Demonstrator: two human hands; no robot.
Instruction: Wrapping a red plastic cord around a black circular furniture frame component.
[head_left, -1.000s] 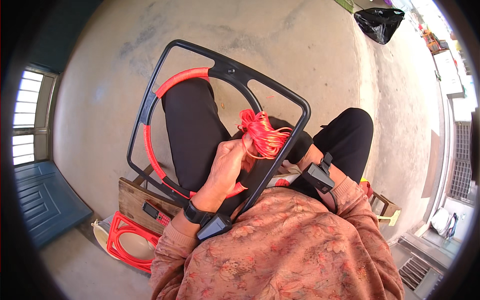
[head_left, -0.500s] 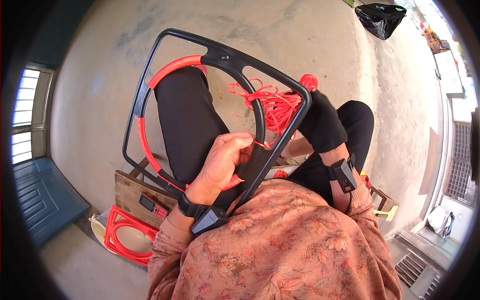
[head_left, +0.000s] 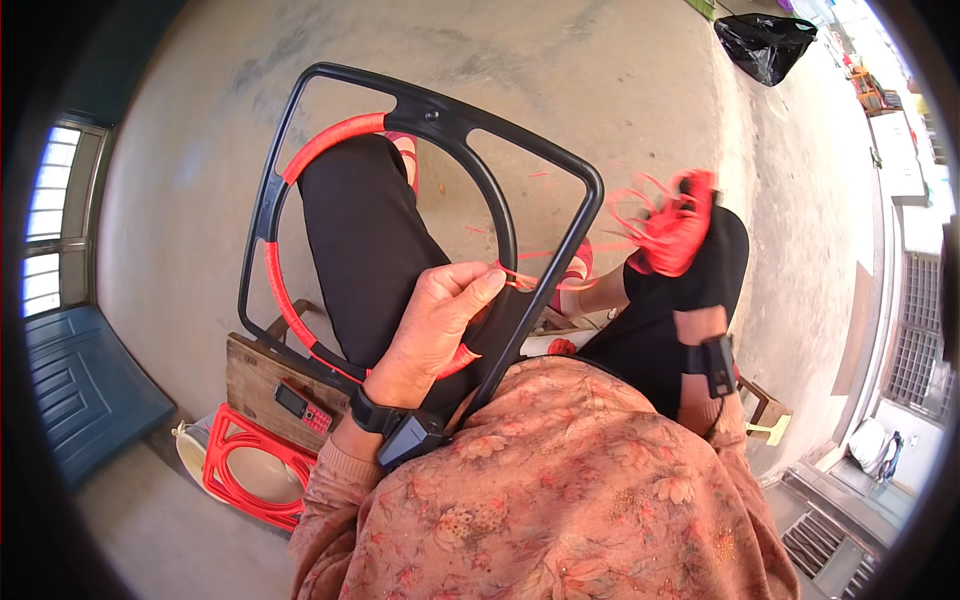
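A black plastic frame with an inner ring rests across my lap, its ring partly wound in red cord. My left hand pinches the cord against the ring's lower right part. My right hand, in a dark glove or sleeve, is stretched out to the right past the frame, shut on a loose bundle of red cord. A taut red strand runs from the ring to that bundle. Both wrists carry black strapped devices.
A wooden stool with a small red and black phone stands at my left. A finished red frame lies on the concrete floor below it. A blue door sits at far left, a black bag at top right.
My right hand has pulled the red cord bundle from the middle of the frame out to the right, drawing the strand tight. The left hand stayed on the ring.
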